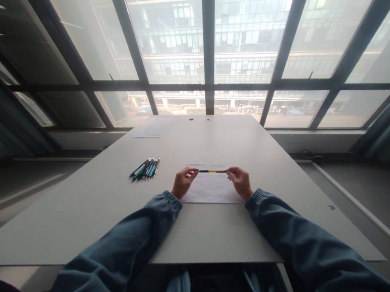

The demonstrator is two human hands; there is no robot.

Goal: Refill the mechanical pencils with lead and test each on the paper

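A yellow and black pen (212, 171) is held level between my two hands, above a white sheet of paper (208, 189) on the table. My left hand (183, 181) pinches its left end with thumb and fingers. At the other end, my right hand (240, 181) grips the pen's dark tip in the same way. To the left of my left hand lies a bunch of several pens (145, 168), black, green and blue, side by side on the tabletop.
The white table (109, 220) reaches from my lap toward tall windows (246, 34). More paper (151, 127) lies at its far left. Near the far edge is a small dark round spot (191, 119). A small dark mark (331, 207) shows near the right edge.
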